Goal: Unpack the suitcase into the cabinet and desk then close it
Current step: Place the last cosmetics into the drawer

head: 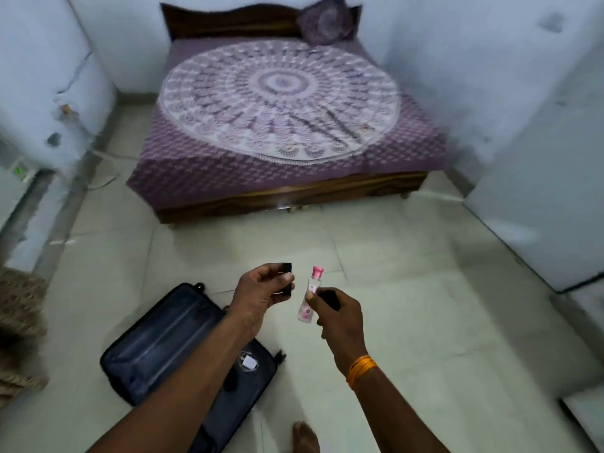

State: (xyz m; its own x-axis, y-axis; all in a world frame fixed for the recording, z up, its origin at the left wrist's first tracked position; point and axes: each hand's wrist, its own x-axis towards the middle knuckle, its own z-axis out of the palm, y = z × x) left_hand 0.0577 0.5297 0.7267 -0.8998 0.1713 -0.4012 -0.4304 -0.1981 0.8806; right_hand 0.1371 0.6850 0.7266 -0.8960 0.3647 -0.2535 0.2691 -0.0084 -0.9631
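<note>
Suitcase (pixel 183 348) first, at about seven o'clock in my view: dark blue, lying open on the pale tiled floor (pixel 425 289), with a small white charger (pixel 249 361) in its mesh pocket. My left forearm crosses over it. My left hand (pixel 261 297) is curled round a small black object (pixel 286 277), fingers and thumb pinching it; I cannot tell what it is. Just beside it, toward one o'clock from that hand, my right hand (pixel 340 317) grips a clear bottle (pixel 310 294) with a pink cap, tilted, plus something dark behind the fingers. An orange thread band (pixel 361 371) circles that wrist. At twelve o'clock stands a bed (pixel 281 103) under a purple mandala sheet.
</note>
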